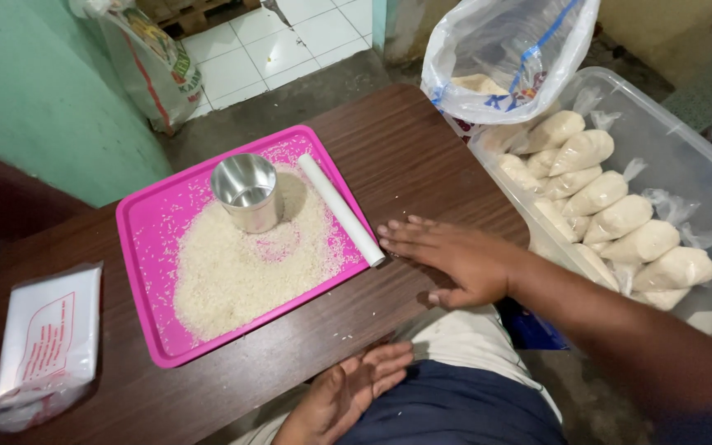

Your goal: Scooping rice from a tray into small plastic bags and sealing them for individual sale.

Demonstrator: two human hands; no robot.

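Resting flat on the brown wooden desk [422,156], the right hand [447,255] lies palm down with fingers spread and holds nothing; its fingertips sit just beside the near end of a white tube [341,210]. The left hand [356,391] is below the desk edge, open with the palm turned up and cupped slightly, also empty.

The tube lies along the right rim of a pink plastic tray [146,239], its near end sticking out past the corner onto the desk. It looks smooth, stiff and light, probably a rolled or plastic cylinder that would roll easily; pinching it around the middle would likely keep it steady.

A loose heap of white rice [241,272] covers most of the tray: dry, grainy and quick to scatter, with stray grains already on the wood. A shiny metal cup [247,191] stands upright in it, rigid, smooth-walled and probably slippery, easiest taken around its side.

To the right, a clear plastic tub [702,148] holds soft, bulging tied bags of rice [620,218]. A large clear sack [504,49] sits behind it, and a flat pack of thin plastic bags [43,346] lies at the left end of the desk.
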